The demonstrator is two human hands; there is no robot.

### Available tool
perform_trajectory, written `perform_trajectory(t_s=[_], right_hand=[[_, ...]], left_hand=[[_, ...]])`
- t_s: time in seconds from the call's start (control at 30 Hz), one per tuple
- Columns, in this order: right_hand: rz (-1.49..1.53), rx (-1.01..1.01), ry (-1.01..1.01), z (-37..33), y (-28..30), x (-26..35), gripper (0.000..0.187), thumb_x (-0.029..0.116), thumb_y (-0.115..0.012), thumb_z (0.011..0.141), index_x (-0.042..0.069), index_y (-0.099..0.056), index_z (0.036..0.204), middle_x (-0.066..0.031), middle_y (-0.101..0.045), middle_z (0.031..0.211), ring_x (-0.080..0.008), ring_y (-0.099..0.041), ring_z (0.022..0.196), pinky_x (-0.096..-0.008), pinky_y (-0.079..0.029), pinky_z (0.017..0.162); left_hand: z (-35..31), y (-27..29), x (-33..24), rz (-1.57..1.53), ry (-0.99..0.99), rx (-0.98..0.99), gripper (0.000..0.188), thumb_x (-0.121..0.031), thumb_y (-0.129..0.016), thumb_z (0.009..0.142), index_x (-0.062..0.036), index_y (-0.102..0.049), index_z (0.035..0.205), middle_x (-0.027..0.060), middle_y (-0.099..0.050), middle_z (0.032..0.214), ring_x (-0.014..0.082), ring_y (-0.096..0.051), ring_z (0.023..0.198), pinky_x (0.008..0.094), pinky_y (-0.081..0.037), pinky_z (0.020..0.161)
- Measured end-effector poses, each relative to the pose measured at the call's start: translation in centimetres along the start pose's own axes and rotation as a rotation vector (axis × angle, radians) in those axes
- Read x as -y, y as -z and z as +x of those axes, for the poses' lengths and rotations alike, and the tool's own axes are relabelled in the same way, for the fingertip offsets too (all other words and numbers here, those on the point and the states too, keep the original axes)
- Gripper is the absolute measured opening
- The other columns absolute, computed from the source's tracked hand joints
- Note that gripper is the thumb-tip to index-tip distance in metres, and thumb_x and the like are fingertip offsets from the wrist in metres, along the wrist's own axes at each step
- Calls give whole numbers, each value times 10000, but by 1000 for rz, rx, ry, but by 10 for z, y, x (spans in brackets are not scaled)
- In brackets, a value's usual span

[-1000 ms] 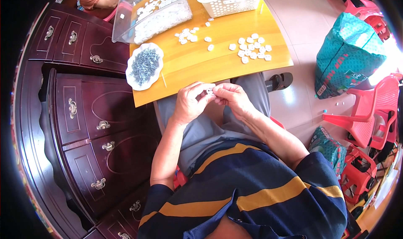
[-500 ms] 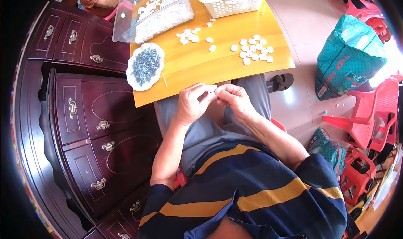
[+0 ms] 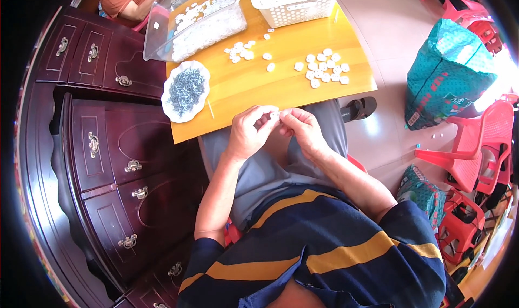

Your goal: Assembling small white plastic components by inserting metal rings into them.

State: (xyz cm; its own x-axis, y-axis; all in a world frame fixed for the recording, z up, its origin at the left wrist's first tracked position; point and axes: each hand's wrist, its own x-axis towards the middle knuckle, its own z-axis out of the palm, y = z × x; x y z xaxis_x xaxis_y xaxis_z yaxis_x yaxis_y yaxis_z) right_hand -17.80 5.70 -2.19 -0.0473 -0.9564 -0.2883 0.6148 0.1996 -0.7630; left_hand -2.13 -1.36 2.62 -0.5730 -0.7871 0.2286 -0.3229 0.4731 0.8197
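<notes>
Just past the table's near edge, above my lap, both hands meet at one small white plastic piece (image 3: 274, 115). My left hand (image 3: 250, 132) pinches it between thumb and fingers. My right hand (image 3: 304, 131) is closed with its fingertips against the piece's right side; whatever else they may hold is too small to make out. On the table, a scalloped white plate (image 3: 179, 117) holds a heap of small grey metal screws or nails (image 3: 186, 89). Similar white pieces lie in a right-hand group (image 3: 323, 66) and a middle group (image 3: 236, 52), with a few loose ones (image 3: 267, 56) between.
A clear bin (image 3: 153, 40) full of white pieces and a white perforated basket (image 3: 296, 17) stand at the table's far side. A thin pale stick (image 3: 211, 111) lies by the plate. Dark drawers (image 3: 102, 146) line the left; a teal bag (image 3: 448, 75) and red chairs (image 3: 467, 151) stand right.
The white piece has turned between my fingers and shows a rounder face. My hands stay nearly in place, while the table has shifted slightly left and down in view.
</notes>
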Motion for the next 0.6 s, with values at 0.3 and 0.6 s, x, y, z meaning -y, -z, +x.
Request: perform_trajectory(t_s=[0.3, 0.6], right_hand=[[44, -63, 13, 1, 2, 2, 156, 188, -611, 1018, 64, -705, 1010, 12, -687, 850, -61, -599, 715, -216, -470, 694], [3, -56, 55, 0, -1, 3, 167, 188, -610, 1026, 50, -704, 1032, 12, -682, 861, -62, -590, 735, -223, -459, 720]], left_hand=[[11, -4, 0, -63, 106, 49, 176, 22, -710, 900, 26, -689, 1075, 80, -731, 928, 140, -724, 831, 261, -574, 740], [12, -2, 2, -58, 40, 30, 189, 30, -733, 866, 27, -699, 1052, 99, -726, 937, 165, -715, 820, 271, -574, 748]])
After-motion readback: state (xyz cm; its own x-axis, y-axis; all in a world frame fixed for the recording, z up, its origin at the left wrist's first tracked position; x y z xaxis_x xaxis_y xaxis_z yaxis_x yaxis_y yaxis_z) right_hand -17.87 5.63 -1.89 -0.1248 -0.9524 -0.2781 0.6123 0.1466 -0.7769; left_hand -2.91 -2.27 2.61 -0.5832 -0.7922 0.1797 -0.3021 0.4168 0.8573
